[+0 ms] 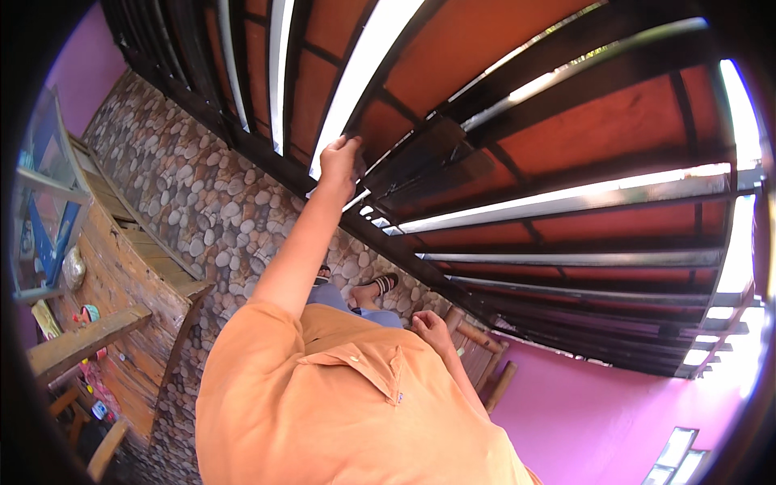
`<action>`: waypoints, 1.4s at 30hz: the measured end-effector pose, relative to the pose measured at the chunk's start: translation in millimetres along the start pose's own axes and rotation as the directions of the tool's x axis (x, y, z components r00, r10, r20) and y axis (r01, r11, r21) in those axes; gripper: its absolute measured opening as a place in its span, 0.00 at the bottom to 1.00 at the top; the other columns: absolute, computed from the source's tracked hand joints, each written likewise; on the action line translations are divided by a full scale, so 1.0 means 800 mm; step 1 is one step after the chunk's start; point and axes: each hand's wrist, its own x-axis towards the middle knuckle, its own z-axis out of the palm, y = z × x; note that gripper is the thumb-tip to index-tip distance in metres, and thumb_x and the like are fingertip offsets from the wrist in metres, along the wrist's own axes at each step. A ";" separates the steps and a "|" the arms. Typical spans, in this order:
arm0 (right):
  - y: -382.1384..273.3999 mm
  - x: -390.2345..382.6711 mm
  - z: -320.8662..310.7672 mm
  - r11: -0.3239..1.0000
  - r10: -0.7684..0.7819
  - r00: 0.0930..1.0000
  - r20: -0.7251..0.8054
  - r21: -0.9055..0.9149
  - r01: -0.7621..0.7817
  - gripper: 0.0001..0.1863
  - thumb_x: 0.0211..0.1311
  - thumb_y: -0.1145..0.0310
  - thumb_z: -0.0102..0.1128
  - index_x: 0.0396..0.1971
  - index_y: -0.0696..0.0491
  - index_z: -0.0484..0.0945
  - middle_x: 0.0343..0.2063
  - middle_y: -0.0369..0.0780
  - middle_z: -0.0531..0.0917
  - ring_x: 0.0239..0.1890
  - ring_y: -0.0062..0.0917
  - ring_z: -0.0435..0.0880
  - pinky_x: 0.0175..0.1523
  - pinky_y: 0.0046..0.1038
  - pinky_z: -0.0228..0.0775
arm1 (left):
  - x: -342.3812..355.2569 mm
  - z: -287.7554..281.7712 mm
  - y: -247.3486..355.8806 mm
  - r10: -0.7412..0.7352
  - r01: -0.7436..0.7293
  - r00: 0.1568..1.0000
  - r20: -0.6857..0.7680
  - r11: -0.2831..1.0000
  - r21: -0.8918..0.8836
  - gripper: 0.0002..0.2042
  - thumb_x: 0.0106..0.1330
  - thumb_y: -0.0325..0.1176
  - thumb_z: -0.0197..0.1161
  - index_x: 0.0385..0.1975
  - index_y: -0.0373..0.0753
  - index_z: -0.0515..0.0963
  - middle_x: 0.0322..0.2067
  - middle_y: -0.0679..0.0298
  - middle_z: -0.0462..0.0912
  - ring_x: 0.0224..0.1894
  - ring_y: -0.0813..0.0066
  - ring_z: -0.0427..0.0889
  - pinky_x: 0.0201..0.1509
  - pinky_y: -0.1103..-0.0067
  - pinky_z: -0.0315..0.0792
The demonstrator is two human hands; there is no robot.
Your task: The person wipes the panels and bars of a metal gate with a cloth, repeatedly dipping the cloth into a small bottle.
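The step in hand looks like working the gate (558, 137), which stands ahead across the pebbled floor (202, 186). The left hand (340, 164) curls its fingers at the bars; whether they grip, I cannot tell. The right hand (432, 329) hangs loosely curled, seemingly empty. Shifting the gate would call for a firm left hold.

Whether the left fingers (351, 145) touch the gate (582, 133) is unclear.
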 end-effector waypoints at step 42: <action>0.567 -0.277 0.070 0.789 0.549 0.831 -0.093 0.385 -0.479 0.09 0.66 0.70 0.58 0.40 0.59 0.82 0.29 0.42 0.86 0.28 0.29 0.87 0.33 0.30 0.80 | -0.399 -0.252 -0.222 -0.203 0.194 0.979 0.024 0.962 0.192 0.12 0.67 0.32 0.69 0.48 0.36 0.80 0.38 0.64 0.87 0.40 0.73 0.85 0.43 0.76 0.77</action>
